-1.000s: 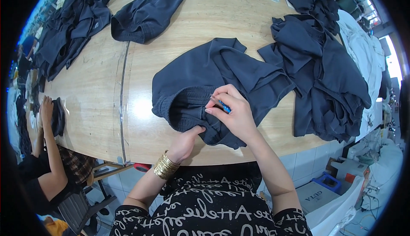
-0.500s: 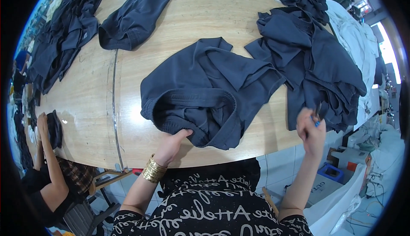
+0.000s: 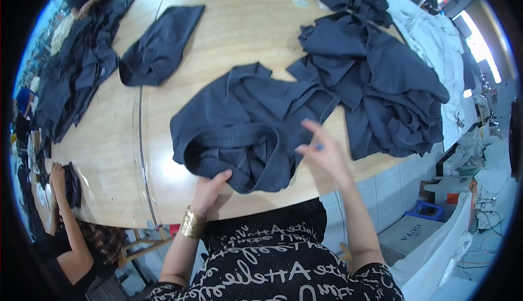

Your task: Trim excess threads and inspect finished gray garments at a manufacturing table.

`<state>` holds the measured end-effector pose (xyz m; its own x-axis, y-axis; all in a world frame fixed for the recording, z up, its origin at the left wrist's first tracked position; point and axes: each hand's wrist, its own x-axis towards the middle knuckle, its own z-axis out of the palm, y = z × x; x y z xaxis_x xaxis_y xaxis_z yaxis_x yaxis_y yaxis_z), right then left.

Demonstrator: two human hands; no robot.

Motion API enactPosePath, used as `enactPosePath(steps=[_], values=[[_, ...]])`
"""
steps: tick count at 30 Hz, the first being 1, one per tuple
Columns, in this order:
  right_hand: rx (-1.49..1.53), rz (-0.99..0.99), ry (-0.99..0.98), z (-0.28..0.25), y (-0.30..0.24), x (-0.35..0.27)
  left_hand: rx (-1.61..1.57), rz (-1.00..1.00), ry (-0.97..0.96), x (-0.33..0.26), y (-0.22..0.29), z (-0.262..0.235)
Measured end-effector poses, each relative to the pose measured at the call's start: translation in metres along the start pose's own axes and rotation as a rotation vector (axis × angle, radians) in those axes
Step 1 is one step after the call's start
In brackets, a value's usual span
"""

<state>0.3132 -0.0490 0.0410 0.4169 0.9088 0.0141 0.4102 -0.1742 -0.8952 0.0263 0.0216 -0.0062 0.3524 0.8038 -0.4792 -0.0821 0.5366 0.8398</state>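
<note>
A pair of dark navy shorts (image 3: 229, 102) with a gathered elastic waistband lies before me, its waist opening toward me. My left hand (image 3: 208, 193) grips the near edge of the waistband, thumb on top and the other fingers hidden under the cloth. Over the right side of the shorts hovers my right hand (image 3: 330, 156), index finger and thumb stretched out. Its other fingers curl round a small tool with a blue part (image 3: 320, 147), apparently thread snips, mostly hidden in the palm.
A heap of navy garments (image 3: 381, 88) is to the right, with white cloth (image 3: 430, 45) beyond. Another navy garment (image 3: 160, 45) lies far left, near a long navy pile (image 3: 76, 72). Co-workers' hands (image 3: 57, 175) are at the left. A seam (image 3: 143, 154) crosses the wooden table (image 3: 103, 165).
My right hand has moved left from beside the heap to over the shorts, its index finger now extended. My left hand keeps hold of the waistband. The whole view has shifted slightly.
</note>
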Motion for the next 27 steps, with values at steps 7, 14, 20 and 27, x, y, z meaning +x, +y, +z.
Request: enactPosePath(steps=[7, 14, 20, 27], values=[[0.324, -0.265, -0.117, 0.023, -0.04, 0.052, -0.31, 0.107, -0.107, -0.008, 0.003, 0.002], [-0.356, -0.33, -0.045, 0.013, -0.072, 0.096, -0.357, 0.15, -0.219, -0.002, -0.003, -0.002], [-0.417, -0.299, 0.018, 0.071, 0.009, 0.056, -0.339, 0.178, -0.234, 0.004, -0.012, -0.01], [-0.266, -0.309, 0.094, 0.067, 0.011, 0.062, -0.294, 0.188, -0.203, 0.004, -0.007, -0.004]])
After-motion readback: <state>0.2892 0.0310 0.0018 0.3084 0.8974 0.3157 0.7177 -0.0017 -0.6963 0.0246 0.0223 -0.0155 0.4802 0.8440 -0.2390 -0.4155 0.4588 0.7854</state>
